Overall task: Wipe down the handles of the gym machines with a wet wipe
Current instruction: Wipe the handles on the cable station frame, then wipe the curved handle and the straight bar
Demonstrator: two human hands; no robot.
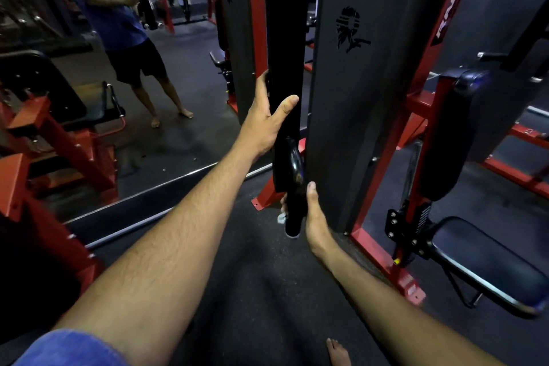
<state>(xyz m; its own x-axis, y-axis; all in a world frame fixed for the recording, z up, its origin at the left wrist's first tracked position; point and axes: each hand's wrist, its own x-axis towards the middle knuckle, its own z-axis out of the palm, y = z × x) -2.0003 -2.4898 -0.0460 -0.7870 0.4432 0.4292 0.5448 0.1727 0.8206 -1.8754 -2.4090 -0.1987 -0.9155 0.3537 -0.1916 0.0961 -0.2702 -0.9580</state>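
Note:
A black machine arm hangs down in the middle of the view and ends in a black handle. My left hand holds the arm higher up, fingers behind it and thumb across its front. My right hand grips the handle near its lower end. A white wet wipe shows between my right fingers and the handle; most of it is hidden.
A grey and red machine tower stands right behind the handle. A black padded seat and back pad are at the right. A wall mirror at the left reflects a person and a red machine. My bare foot is on the dark floor.

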